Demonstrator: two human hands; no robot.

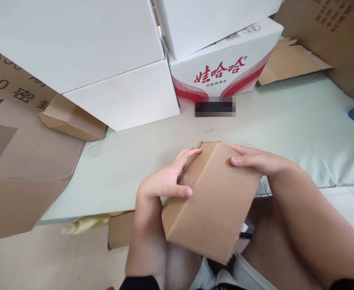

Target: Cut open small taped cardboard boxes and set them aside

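Note:
A plain brown cardboard box is held at a tilt above my lap, at the near edge of the pale green surface. My left hand grips its left side, with the thumb on the brown face and the fingers around the far edge. Clear tape seems to shine on the side by that palm. At the far right corner my right hand clasps the box, its thumb pressed on the broad face and its other fingers partly hidden behind. The underside of the box is out of sight.
White boxes stand at the back beside a red-and-white water carton. A pixelated dark object lies before the carton. Large brown cartons flank the left and right. Below the edge are a yellow item and another brown box.

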